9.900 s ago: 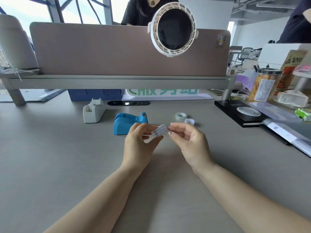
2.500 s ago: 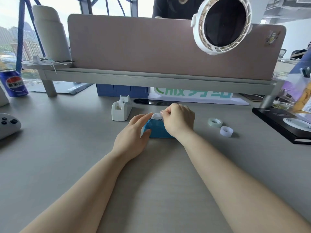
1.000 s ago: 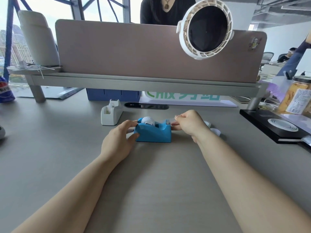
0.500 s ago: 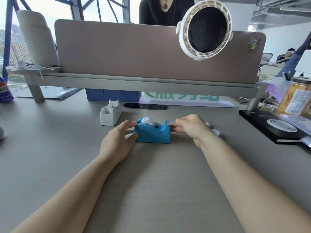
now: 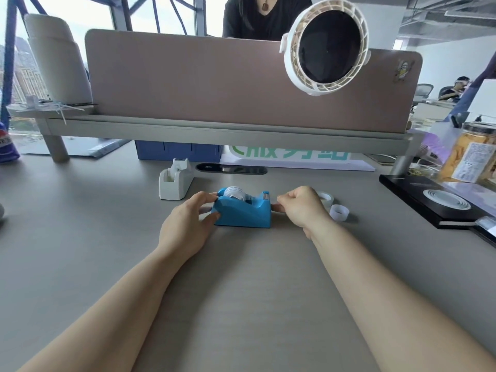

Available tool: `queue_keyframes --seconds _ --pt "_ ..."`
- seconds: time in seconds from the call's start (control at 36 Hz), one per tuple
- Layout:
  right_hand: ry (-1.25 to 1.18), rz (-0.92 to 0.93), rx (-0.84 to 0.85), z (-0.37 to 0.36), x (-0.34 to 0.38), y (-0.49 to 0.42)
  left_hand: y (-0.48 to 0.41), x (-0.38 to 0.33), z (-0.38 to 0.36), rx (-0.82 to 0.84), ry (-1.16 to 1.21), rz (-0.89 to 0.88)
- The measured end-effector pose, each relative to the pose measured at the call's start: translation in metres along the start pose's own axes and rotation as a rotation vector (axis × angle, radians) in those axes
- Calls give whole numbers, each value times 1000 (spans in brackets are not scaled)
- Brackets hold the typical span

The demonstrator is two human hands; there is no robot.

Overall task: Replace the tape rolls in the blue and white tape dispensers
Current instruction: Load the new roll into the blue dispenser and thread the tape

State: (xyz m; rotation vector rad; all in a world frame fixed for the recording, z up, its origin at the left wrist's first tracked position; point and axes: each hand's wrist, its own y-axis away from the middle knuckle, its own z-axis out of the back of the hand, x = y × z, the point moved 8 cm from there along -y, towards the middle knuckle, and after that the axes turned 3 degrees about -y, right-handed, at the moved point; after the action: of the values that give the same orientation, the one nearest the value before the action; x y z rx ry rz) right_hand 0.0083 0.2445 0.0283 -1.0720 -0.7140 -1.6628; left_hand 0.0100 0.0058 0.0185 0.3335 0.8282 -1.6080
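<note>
**Two hands at the blue dispenser**

Two bare hands meet at one small object in our single head view. We see the blue plastic tape dispenser [image 5: 243, 212] standing upright on the grey desk top [image 5: 241, 304], with a white-cored roll of tape [image 5: 234, 192] seated in its cradle. Our left hand [image 5: 185, 226] grips the dispenser's rounded rear end, thumb on the near side and fingers curled over the far side. Our right hand [image 5: 300, 208] is drawn into a loose fist just beside the cutter end, thumb and forefinger pinched together at the level of the blade; we cannot tell whether a strip of tape lies between them.

Behind and to the left of the blue one stands the white plastic tape dispenser [image 5: 175, 181], its cradle open and bare. To the right, partly hidden by the right hand, lies a clear roll of tape [image 5: 326, 197], flat on the desk. Just beside that sits a small white plastic ring [image 5: 339, 212]. Farther back we see the brown desk partition [image 5: 214, 84] with a round white clip-on fan [image 5: 326, 47] on its upper edge.
</note>
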Motion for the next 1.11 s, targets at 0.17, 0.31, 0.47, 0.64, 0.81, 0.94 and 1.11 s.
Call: queue_keyframes --seconds 0.17,0.31,0.47,0.64,0.81,0.94,1.11 --pt "23 35 11 -12 -3 -1 1 -1 0 -3 13 7" --pt "117 75 -33 -7 -4 1 1 0 0 -1 16 11" --pt "-69 124 -55 -3 -9 3 2 -3 1 0 50 14" --pt "-292 84 152 -25 -2 24 4 -7 3 -18 61 -29" --pt "-83 252 247 -31 9 38 3 -7 1 5 153 -25" --pt "72 224 235 -32 -1 35 7 -9 3 11 157 1" --pt "177 184 194 -39 -4 43 23 -10 10 -8 169 8"
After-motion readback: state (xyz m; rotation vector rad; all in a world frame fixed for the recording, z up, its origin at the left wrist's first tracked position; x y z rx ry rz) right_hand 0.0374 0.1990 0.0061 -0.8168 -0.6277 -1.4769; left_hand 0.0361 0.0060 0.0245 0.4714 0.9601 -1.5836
